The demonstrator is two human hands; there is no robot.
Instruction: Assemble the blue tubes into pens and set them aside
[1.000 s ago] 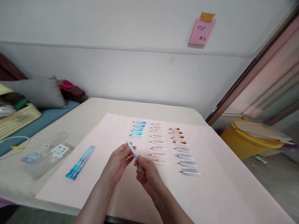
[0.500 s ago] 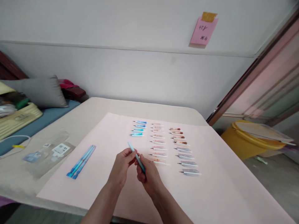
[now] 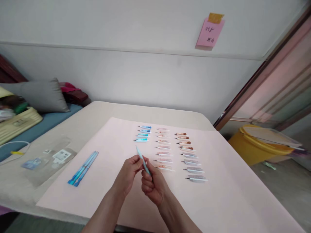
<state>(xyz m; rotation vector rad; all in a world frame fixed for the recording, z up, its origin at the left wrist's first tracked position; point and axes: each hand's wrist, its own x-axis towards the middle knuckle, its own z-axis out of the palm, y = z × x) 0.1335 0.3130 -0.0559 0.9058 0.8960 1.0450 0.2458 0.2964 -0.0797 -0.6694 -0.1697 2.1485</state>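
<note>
Both forearms run in from the bottom edge, which cuts them off. The right hand [image 3: 153, 185] is closed round the lower part of a pale blue pen [image 3: 139, 153], its fingers curled beneath and its thumb alongside. The left hand [image 3: 130, 170] has thumb and fingertips brought narrowly together at the pen's middle, touching it. The pen slants above the pink sheet [image 3: 223, 200], its thin tip pointing away from the person, past both hands. Its rear end is hidden in the right hand, and the undersides of the left fingers cannot be seen.

Left of the hands, three blue pens [image 3: 84, 168] lie side by side on the sheet. Farther left is a clear bag [image 3: 41, 170] with a label too small to read. Just right of the right hand begins a column of pinkish pens [image 3: 163, 153]; beyond it stands another column, of grey and brown pens [image 3: 194, 169]. Past the fingertips lie a few blue and teal pens [image 3: 143, 135], their printing too small to make out.

A yellow bucket [image 3: 252, 147] stands at right, partly covered, and a grey pillow [image 3: 48, 97] is cut off at left. A pink note [image 3: 209, 34] is taped to the wall [image 3: 136, 81].
</note>
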